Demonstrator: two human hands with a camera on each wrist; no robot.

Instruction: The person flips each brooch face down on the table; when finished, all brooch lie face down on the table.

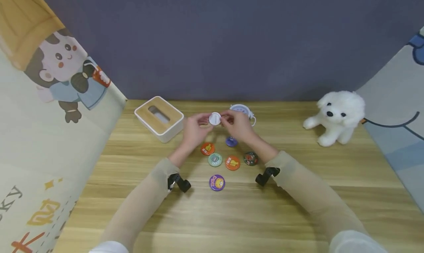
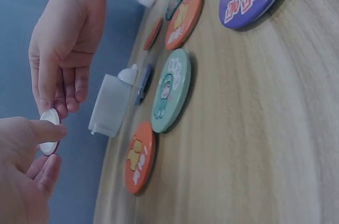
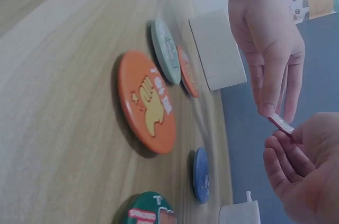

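Over the back of the table, both hands hold one round badge [image 1: 214, 118] between them. Its plain white back, with a thin line across it, faces the head camera, and a dark red edge shows in the left wrist view. The left hand [image 1: 195, 128] pinches its left side between thumb and fingers. From the other side the right hand [image 1: 237, 125] pinches the right edge with its fingertips. Below the hands lie several printed badges: orange ones [image 1: 232, 162], a mint green one [image 1: 215, 160], a dark green one [image 1: 250, 158], a blue-purple one [image 1: 231, 141] and a purple one [image 1: 217, 182].
A white box with a wooden top [image 1: 159, 115] and an oval slot stands left of the hands. Behind the right hand, partly hidden, is a small white round-faced object [image 1: 241, 108]. A white plush dog [image 1: 338, 116] sits at the right. A dark wall [image 1: 232, 43] closes the back.
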